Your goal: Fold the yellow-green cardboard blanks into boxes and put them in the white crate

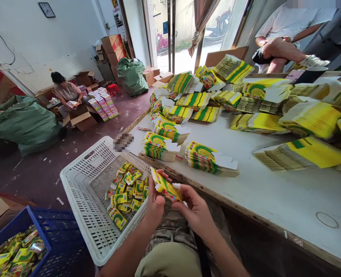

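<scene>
Now we hold up a small yellow-and-green cardboard box point(167, 187), gripped in our left hand point(156, 202) and right hand point(194, 206). It is near a white plastic basket point(85, 194) of little yellow boxes point(119, 198) and a long white table point(274, 196).

One view, from the wearer's head, facing forward and down. Left hand point(154, 204) and right hand point(196, 211) close, near 6 o'clock; white basket point(79, 206) near at 8; surface point(274, 196) spreads 2 to 4; glass doorway point(184, 36) far, 12.
</scene>
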A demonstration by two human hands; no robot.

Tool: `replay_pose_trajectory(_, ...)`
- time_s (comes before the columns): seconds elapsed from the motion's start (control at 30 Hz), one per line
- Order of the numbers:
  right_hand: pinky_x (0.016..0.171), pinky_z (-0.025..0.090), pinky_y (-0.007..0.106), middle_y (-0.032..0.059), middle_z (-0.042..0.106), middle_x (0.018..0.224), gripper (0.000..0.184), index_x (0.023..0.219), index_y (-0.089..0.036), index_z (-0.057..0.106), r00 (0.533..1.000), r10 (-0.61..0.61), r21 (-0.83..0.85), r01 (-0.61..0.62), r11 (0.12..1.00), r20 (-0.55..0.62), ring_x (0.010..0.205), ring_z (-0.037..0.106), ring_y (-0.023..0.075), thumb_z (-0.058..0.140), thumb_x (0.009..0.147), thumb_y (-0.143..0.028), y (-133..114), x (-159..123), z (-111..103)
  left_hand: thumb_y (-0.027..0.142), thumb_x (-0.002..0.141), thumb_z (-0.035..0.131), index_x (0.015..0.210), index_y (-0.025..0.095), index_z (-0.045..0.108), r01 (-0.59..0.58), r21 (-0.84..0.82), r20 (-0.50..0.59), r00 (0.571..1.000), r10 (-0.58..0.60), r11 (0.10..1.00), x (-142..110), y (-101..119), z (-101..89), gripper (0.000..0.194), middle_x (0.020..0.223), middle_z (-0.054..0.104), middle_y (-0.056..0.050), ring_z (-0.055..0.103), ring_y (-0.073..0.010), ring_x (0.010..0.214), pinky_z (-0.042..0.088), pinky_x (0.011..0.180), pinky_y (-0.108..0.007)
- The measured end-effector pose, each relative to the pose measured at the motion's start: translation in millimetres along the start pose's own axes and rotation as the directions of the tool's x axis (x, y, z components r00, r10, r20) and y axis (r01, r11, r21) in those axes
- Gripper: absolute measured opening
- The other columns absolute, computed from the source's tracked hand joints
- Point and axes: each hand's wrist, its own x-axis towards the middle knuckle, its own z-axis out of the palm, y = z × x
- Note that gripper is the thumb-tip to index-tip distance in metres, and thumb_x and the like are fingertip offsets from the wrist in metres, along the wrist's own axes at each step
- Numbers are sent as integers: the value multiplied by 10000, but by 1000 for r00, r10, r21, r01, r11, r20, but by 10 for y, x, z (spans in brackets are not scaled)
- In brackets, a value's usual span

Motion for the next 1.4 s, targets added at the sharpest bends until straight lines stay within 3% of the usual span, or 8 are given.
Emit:
replay_pose_trajectory(0.2, 655, 561, 263, 22, 761, 875, 195, 1053, -239, 714, 980, -200, -253, 191, 948, -13, 735, 697, 175, 588, 905, -216, -20, 48, -225, 530, 784, 728, 821, 180, 726, 3, -89, -101, 995, -12, 996, 89, -14, -158, 352, 778, 725, -37, 645, -185, 729, 522, 740, -303)
replay_pose_trajectory(0.4, 868, 484, 387, 24, 759, 935, 256, 1025, -284, 726, 848, -511, -696, 450, 559, 139, 887, 631, 217, 535, 940, -136, -110, 124, -441, 831, 608, 651, 1407, 191, 500, -89, 114, 317, 947, 48, 990, 248, 415, -489, 1035, 1392, 577, -168, 514, -366, 1295, 386, 1098, -461)
replay_pose_trajectory(0.5, 1079, 350, 439, -6, 748, 975, 249, 1001, -301, 708, 802, -527, -682, 554, 478, 282, 995, 616, 210, 514, 962, -150, -137, 103, -361, 608, 531, 871, 1437, 201, 438, -157, 411, 467, 882, -59, 898, 229, 474, -423, 1083, 1445, 514, -158, 485, -368, 1313, 365, 1118, -464)
replay_pose_trajectory(0.63, 1154, 281, 523, 92, 532, 1420, 388, 1308, -283, 561, 846, -533, -638, 413, 649, 6, 1321, 465, 288, 608, 924, -287, -59, 49, -250, 278, 702, 786, 1313, 214, 497, -143, 553, 436, 889, -139, 821, 121, 349, -219, 679, 1213, 644, -78, 621, -276, 1085, 499, 945, -394)
replay_pose_trajectory(0.73, 1085, 416, 508, 141, 440, 1504, 636, 1479, -253, 369, 937, -257, -372, 157, 915, -238, 1354, 459, 308, 609, 913, -413, 54, 26, -222, 231, 701, 753, 1387, 232, 369, -201, 583, 421, 903, -81, 787, 26, 263, -137, 786, 1247, 607, -83, 613, -268, 1081, 500, 939, -397)
replay_pose_trajectory(0.9, 1008, 518, 482, 90, 654, 1319, 475, 1349, -298, 541, 980, 186, 150, -195, 969, 69, 1216, 619, 290, 527, 934, -529, 202, -15, -105, 130, 650, 713, 1268, 230, 381, -409, 473, 561, 823, 91, 780, -60, 225, -95, 709, 1236, 557, -97, 582, -272, 1124, 500, 922, -393)
replay_pose_trajectory(1.13, 1112, 427, 438, 116, 423, 1545, 609, 1516, -285, 350, 980, -151, -174, 172, 970, 127, 1390, 451, 270, 554, 952, -391, 200, -104, -103, 152, 636, 689, 1236, 225, 352, -281, 560, 477, 878, -26, 779, -58, 176, -160, 692, 1021, 568, -32, 609, -211, 828, 527, 737, -351)
replay_pose_trajectory(1.4, 1019, 521, 351, 91, 471, 1515, 485, 1396, -300, 519, 930, -364, -493, 343, 799, 57, 1308, 551, 234, 487, 942, -134, 208, -29, -258, 93, 647, 692, 1208, 220, 447, -324, 673, 330, 936, 122, 665, -12, 114, -184, 625, 1205, 562, -96, 536, -293, 1160, 447, 1010, -493)
